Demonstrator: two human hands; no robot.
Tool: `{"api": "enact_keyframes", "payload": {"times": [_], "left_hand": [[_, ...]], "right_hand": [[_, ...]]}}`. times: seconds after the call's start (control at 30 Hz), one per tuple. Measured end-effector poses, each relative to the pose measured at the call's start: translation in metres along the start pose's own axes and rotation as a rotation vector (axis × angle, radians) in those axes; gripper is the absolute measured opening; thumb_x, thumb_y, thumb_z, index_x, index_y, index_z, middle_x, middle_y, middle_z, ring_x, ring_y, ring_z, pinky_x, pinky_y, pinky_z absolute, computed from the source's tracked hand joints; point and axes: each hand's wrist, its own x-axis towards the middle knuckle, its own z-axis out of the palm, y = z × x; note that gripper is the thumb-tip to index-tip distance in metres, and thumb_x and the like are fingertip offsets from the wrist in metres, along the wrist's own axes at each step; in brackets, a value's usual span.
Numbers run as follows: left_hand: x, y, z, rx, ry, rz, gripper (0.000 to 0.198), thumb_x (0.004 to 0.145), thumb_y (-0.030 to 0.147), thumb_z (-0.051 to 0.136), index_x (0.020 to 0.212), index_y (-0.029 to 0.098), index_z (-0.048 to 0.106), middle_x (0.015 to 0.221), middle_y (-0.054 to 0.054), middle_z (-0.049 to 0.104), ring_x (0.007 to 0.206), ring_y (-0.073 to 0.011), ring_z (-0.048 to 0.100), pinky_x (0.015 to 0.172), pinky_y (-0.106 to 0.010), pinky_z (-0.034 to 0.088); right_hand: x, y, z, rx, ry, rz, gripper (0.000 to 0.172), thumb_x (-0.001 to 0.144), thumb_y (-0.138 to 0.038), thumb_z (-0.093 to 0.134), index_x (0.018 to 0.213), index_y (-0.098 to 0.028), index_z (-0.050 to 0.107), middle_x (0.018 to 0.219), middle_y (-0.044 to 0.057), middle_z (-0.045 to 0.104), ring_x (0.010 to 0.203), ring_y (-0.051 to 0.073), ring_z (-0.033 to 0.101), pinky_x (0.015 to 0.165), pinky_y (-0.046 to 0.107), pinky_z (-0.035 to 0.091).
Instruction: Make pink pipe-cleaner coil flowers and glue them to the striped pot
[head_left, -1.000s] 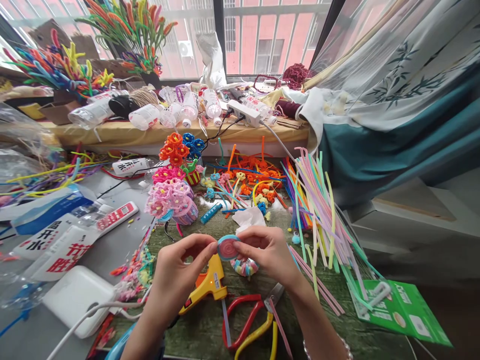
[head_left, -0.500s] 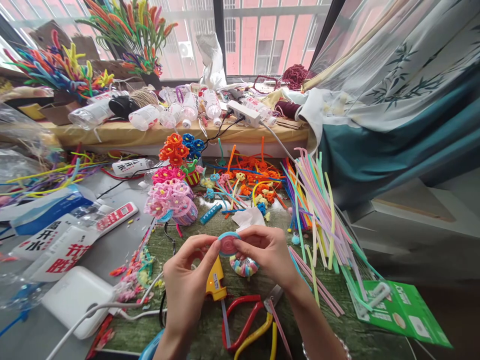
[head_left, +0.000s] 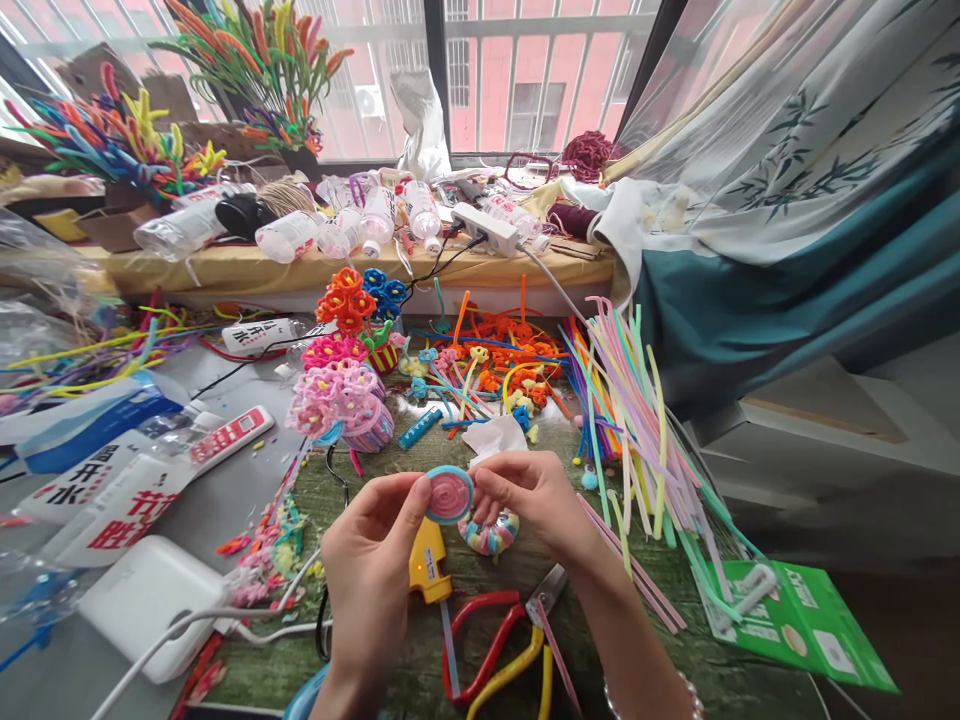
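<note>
- Turned more squarely toward the head camera than a moment ago, the pink coiled disc (head_left: 449, 495) with its blue rim now shows almost its full face, held up between the hands above the work mat.
- Left hand (head_left: 367, 560): thumb and fingers curl in and pinch the disc's left edge; the palm faces inward.
- Right hand (head_left: 529, 500): fingertips pinch the disc's right edge, with the knuckles raised; a beaded bracelet (head_left: 679, 697) sits on that wrist.
- Just below the left hand, a yellow glue gun (head_left: 429, 562) lies on the green wood-grain mat (head_left: 390, 665).
- Just under the right hand lies a multicoloured pipe-cleaner ring (head_left: 480, 535), with a crumpled tissue (head_left: 495, 438) behind it.
- Nearer the body, red-and-yellow-handled scissors (head_left: 487, 640) lie below both hands.
- To the right stands a heap of pastel pipe cleaners (head_left: 637, 440), beside a green packet (head_left: 795, 625).
- To the left are pink pipe-cleaner flowers (head_left: 334, 395) and a white power adapter (head_left: 150, 610).
- Farther back, plastic bottles (head_left: 289, 235) and a power strip (head_left: 484, 228) lie on the windowsill, beside a bamboo-print curtain (head_left: 787, 130).
</note>
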Motion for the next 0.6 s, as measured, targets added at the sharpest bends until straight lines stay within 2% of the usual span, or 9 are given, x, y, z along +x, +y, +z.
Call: {"api": "enact_keyframes", "payload": {"times": [0.1, 0.2, 0.6], "left_hand": [[0.000, -0.001, 0.000, 0.006, 0.012, -0.004, 0.019, 0.075, 0.035, 0.083, 0.084, 0.021, 0.075, 0.080, 0.002, 0.078, 0.073, -0.0139, 0.071, 0.067, -0.019, 0.056], [0.000, -0.002, 0.001, 0.029, 0.023, -0.012, 0.021, 0.073, 0.038, 0.084, 0.082, 0.021, 0.076, 0.080, 0.001, 0.078, 0.072, -0.0140, 0.071, 0.066, -0.018, 0.056], [0.002, 0.000, -0.002, 0.087, -0.029, -0.033, 0.023, 0.072, 0.040, 0.084, 0.081, 0.021, 0.077, 0.077, 0.000, 0.078, 0.071, -0.0146, 0.071, 0.064, -0.018, 0.055]], "right_hand": [[-0.001, 0.000, -0.002, -0.049, -0.035, 0.069, 0.035, 0.071, -0.046, 0.086, 0.079, -0.014, 0.077, 0.059, 0.001, 0.070, 0.049, 0.013, 0.066, 0.043, 0.019, 0.047], [-0.001, 0.003, 0.000, -0.074, -0.016, 0.101, 0.037, 0.070, -0.047, 0.086, 0.078, -0.012, 0.076, 0.056, 0.002, 0.070, 0.048, 0.014, 0.065, 0.038, 0.017, 0.041], [0.002, 0.011, 0.000, -0.062, -0.025, 0.101, 0.035, 0.074, -0.046, 0.083, 0.077, -0.013, 0.073, 0.054, 0.001, 0.068, 0.043, 0.011, 0.060, 0.037, 0.016, 0.039]]}}
